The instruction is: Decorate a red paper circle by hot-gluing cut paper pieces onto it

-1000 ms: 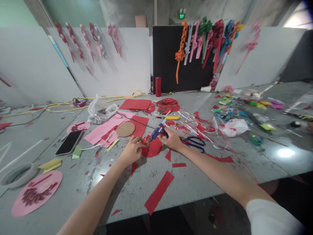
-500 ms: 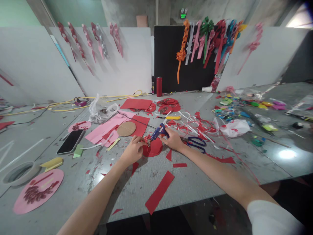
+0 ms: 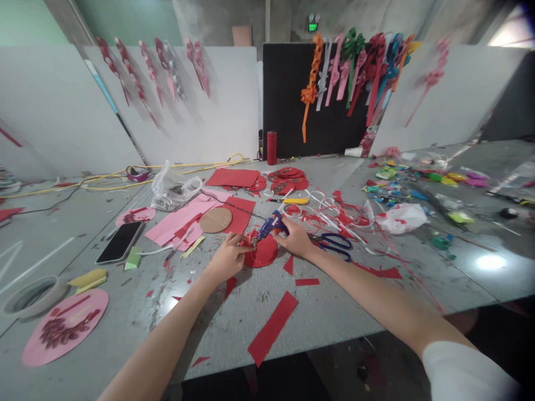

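Observation:
My right hand (image 3: 296,238) is wrapped round a blue glue gun (image 3: 270,224), its nozzle pointing down and left. Under the nozzle lies a round red disc (image 3: 264,253) with small brownish pieces near its upper left edge. My left hand (image 3: 229,255) pinches at that edge, fingertips close to the nozzle; what sits between them is too small to make out. Beside my right wrist rest scissors with dark blue handles (image 3: 336,245). A brown cardboard disc (image 3: 216,220) lies on red and pink sheets just beyond my left hand.
A phone (image 3: 120,242), a tape roll (image 3: 35,296) and a pink decorated disc (image 3: 67,328) lie to the left. Behind are a yellow cutter (image 3: 296,201), stacked red discs (image 3: 288,181) and a red flask (image 3: 271,147). Red scraps (image 3: 273,328) lie in front.
Both hands and the glue gun stay almost in place over the red disc. My left fingers shift only very slightly.

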`<action>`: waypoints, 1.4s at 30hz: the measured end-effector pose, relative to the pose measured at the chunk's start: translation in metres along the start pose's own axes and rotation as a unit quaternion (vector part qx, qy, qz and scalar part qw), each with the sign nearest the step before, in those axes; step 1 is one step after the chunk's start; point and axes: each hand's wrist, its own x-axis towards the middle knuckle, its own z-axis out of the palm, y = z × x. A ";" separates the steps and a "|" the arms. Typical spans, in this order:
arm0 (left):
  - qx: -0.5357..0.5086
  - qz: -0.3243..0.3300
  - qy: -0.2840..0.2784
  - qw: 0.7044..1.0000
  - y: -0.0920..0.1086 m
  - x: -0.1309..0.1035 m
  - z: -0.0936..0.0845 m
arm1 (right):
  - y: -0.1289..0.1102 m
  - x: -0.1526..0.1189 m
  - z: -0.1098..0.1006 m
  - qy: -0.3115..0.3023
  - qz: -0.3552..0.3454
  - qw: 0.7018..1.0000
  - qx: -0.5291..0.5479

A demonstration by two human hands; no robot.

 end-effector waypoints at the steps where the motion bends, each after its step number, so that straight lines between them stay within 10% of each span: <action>1: 0.000 -0.001 -0.001 1.000 0.000 0.000 0.000 | 0.000 0.000 0.000 0.002 -0.003 1.000 0.001; 42: -0.019 -0.051 0.024 0.998 -0.002 -0.001 0.016 | 0.003 0.000 0.002 0.010 -0.001 1.000 -0.011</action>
